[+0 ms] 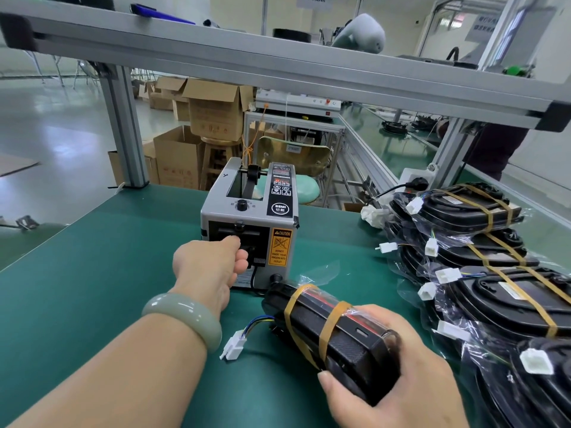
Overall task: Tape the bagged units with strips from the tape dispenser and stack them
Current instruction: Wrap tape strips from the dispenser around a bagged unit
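Left hand (213, 264) up at the tape dispenser (250, 223), right hand (398, 375) gripping a bagged unit (333, 329)

Left wrist has a pale green bracelet (185, 319). That hand's fingers are bunched right at the dispenser's front outlet, and honestly I can't tell if they've got a strip. The held unit lies tilted over the green mat (108, 257) just in front of the dispenser, with two tan bands around it and its white connector (233, 347) dangling. The stack of taped units (494, 273) sits far right.

Open green mat (92, 257) left of tape dispenser (247, 213), stacked bagged units (488, 254) crowding right side, frame beam (278, 63) overhead
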`<move>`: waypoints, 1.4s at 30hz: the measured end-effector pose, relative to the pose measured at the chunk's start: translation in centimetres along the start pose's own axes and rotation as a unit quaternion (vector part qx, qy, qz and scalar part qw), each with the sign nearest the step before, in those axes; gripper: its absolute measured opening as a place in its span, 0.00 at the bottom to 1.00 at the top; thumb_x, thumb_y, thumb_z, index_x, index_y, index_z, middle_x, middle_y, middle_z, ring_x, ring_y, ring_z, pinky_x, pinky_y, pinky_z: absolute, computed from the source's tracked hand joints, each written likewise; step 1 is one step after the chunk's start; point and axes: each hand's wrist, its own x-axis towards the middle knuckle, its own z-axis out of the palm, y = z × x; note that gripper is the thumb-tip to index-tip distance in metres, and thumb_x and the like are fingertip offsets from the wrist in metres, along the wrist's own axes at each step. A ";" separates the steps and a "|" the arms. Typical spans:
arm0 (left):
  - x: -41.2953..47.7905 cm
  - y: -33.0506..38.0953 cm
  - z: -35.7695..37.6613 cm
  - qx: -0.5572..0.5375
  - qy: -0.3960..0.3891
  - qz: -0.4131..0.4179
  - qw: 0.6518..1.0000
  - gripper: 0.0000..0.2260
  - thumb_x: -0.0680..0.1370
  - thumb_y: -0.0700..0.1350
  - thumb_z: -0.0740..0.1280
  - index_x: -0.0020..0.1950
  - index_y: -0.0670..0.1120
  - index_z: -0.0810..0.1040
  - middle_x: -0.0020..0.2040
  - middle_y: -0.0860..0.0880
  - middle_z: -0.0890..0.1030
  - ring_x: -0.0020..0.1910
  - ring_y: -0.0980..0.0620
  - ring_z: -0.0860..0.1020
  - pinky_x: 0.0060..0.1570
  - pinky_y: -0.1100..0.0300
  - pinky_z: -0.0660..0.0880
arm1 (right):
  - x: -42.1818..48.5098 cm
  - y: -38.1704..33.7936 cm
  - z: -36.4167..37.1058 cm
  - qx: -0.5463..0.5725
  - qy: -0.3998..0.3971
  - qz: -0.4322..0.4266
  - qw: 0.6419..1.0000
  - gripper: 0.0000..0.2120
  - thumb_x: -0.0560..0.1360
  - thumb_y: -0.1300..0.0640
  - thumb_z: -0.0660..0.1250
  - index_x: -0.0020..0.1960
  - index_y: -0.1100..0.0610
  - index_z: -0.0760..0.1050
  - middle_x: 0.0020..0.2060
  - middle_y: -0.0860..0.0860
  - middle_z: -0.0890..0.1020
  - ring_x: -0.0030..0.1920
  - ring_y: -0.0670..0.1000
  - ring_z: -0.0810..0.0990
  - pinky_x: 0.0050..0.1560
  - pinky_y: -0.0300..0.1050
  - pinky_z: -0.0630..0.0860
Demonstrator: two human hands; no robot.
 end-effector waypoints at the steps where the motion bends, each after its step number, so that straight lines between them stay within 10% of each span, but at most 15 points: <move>1: -0.1 0.0 0.2 0.008 0.008 0.006 1.000 0.07 0.75 0.40 0.67 0.36 0.42 0.75 0.29 0.49 0.79 0.19 0.59 0.74 0.18 0.69 0.65 | -0.1 0.0 0.0 -0.001 0.000 0.003 1.000 0.33 0.45 0.38 0.67 0.52 0.28 0.69 0.40 0.33 0.81 0.40 0.38 0.81 0.44 0.31 0.75; 7: -0.9 -0.2 -0.6 -0.001 -0.013 -0.002 1.000 0.09 0.75 0.40 0.66 0.35 0.44 0.75 0.28 0.49 0.76 0.24 0.55 0.70 0.24 0.65 0.66 | -0.2 0.0 0.1 0.004 0.000 0.022 1.000 0.35 0.45 0.37 0.67 0.53 0.29 0.68 0.41 0.34 0.81 0.40 0.40 0.81 0.45 0.33 0.75; 12: -5.0 0.1 -3.6 -0.016 -0.195 0.018 0.980 0.10 0.76 0.45 0.67 0.34 0.47 0.76 0.27 0.52 0.77 0.22 0.58 0.71 0.22 0.66 0.68 | 0.0 0.0 -0.1 -0.003 -0.016 0.027 0.999 0.35 0.45 0.37 0.66 0.53 0.28 0.67 0.42 0.33 0.80 0.41 0.38 0.80 0.43 0.34 0.77; 17: -9.6 -0.3 -6.1 0.083 -0.264 0.140 0.951 0.18 0.58 0.64 0.68 0.32 0.50 0.81 0.32 0.49 0.79 0.31 0.54 0.73 0.37 0.58 0.70 | 0.1 -0.3 0.4 -0.002 -0.037 0.000 0.999 0.33 0.46 0.39 0.68 0.52 0.30 0.70 0.40 0.41 0.82 0.41 0.42 0.81 0.45 0.44 0.79; 21: -11.4 -1.0 -6.8 0.193 -0.249 0.243 0.918 0.11 0.60 0.62 0.67 0.31 0.57 0.82 0.48 0.65 0.80 0.48 0.75 0.75 0.47 0.74 0.67 | 0.1 -0.2 0.7 -0.031 -0.031 -0.032 0.999 0.31 0.48 0.39 0.68 0.51 0.30 0.70 0.40 0.39 0.81 0.41 0.41 0.81 0.41 0.39 0.78; 25: -11.7 -1.2 -6.6 0.222 -0.291 0.260 0.893 0.14 0.57 0.65 0.66 0.33 0.59 0.82 0.59 0.67 0.75 0.61 0.82 0.60 0.66 0.60 0.64 | 0.1 -0.1 0.6 -0.062 -0.042 -0.050 0.996 0.31 0.49 0.38 0.68 0.52 0.30 0.69 0.41 0.37 0.80 0.41 0.40 0.80 0.39 0.37 0.78; 29: -11.5 -1.3 -6.0 0.203 -0.344 0.249 0.882 0.10 0.66 0.62 0.67 0.34 0.58 0.82 0.48 0.71 0.80 0.62 0.82 0.60 0.64 0.64 0.63 | 0.0 -0.1 0.8 -0.071 -0.029 -0.071 0.995 0.28 0.50 0.40 0.70 0.51 0.34 0.72 0.39 0.39 0.80 0.39 0.42 0.81 0.36 0.41 0.79; 42: -11.6 -1.4 -5.6 0.236 -0.346 0.240 0.876 0.05 0.65 0.56 0.68 0.34 0.58 0.83 0.57 0.68 0.73 0.61 0.83 0.58 0.52 0.76 0.60 | 0.2 -0.2 0.6 -0.096 -0.023 -0.099 0.990 0.26 0.54 0.41 0.72 0.51 0.39 0.72 0.38 0.41 0.79 0.37 0.42 0.79 0.34 0.39 0.78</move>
